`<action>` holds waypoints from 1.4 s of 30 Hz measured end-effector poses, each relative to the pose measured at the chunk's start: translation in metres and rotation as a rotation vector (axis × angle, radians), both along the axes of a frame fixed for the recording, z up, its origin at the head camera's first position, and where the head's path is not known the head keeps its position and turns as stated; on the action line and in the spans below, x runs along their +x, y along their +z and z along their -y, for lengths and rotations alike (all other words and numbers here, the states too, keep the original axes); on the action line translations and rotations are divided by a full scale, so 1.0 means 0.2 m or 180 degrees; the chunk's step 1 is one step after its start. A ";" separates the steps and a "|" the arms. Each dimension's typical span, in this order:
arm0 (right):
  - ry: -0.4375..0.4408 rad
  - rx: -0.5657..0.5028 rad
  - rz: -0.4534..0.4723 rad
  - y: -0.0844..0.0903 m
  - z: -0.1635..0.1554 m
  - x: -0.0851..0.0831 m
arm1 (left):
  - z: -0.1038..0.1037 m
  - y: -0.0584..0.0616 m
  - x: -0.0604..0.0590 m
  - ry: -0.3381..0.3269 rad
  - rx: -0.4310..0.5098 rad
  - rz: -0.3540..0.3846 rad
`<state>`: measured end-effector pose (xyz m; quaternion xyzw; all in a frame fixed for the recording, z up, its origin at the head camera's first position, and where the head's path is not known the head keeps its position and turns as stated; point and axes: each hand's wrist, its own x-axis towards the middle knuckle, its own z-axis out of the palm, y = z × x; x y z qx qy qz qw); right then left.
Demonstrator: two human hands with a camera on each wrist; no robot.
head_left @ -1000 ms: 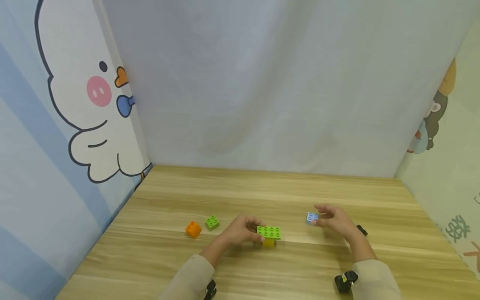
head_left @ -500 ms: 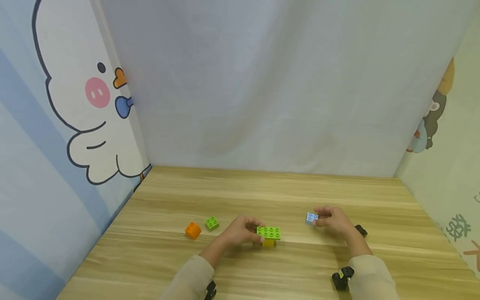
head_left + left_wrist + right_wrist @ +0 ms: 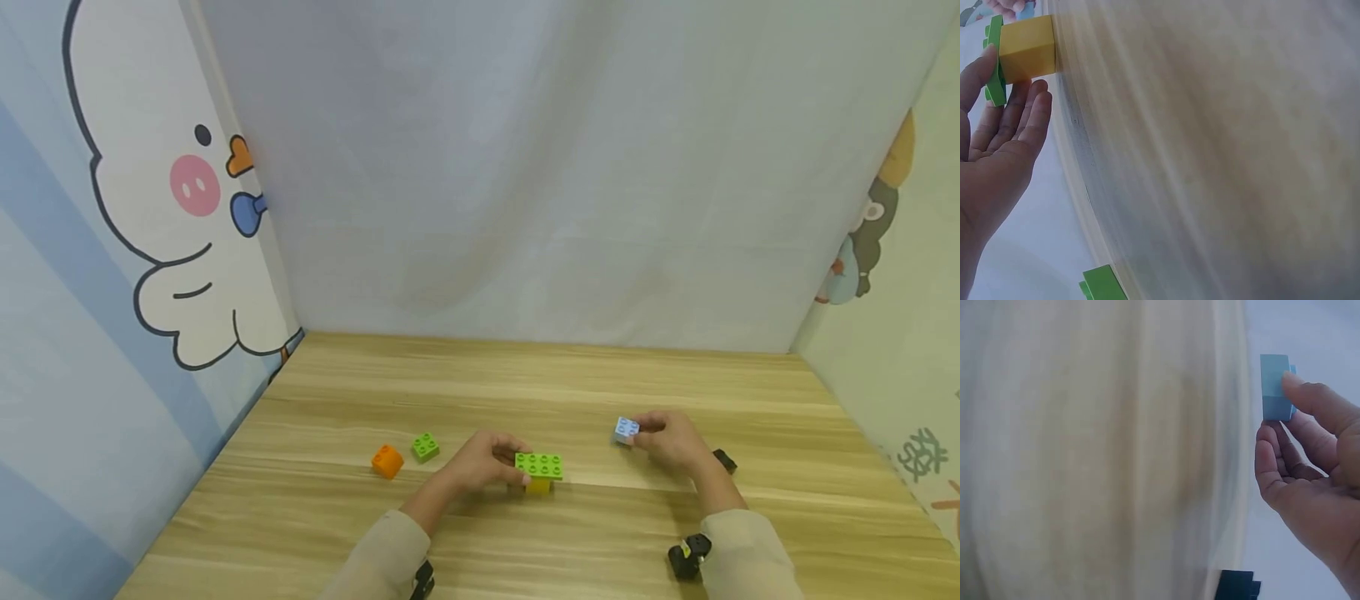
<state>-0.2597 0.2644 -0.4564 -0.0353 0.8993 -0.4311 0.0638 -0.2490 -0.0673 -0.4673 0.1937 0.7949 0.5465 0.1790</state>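
Green plate (image 3: 538, 465) sits mid-table atop a yellow block (image 3: 537, 486) — that stacking looks done — with the left hand's (image 3: 480, 461) thumb and fingers clamped on the plate. Blue brick (image 3: 626, 429), pinched in the right hand (image 3: 671, 440), appears lifted off the table (image 3: 480, 375), not yet joined to anything. Black (image 3: 725, 461), orange (image 3: 387, 461) and small green (image 3: 425, 447) bricks lie loose, unattached. No brand shows; dark writing (image 3: 922, 454) on the right-hand wall — seemingly a Chinese character — I cannot read surely.
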 end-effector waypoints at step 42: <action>0.0311 -0.0230 -0.0400 0.08 0.08 0.12 | 0.00 0.01 0.01 0.0016 0.0007 0.0084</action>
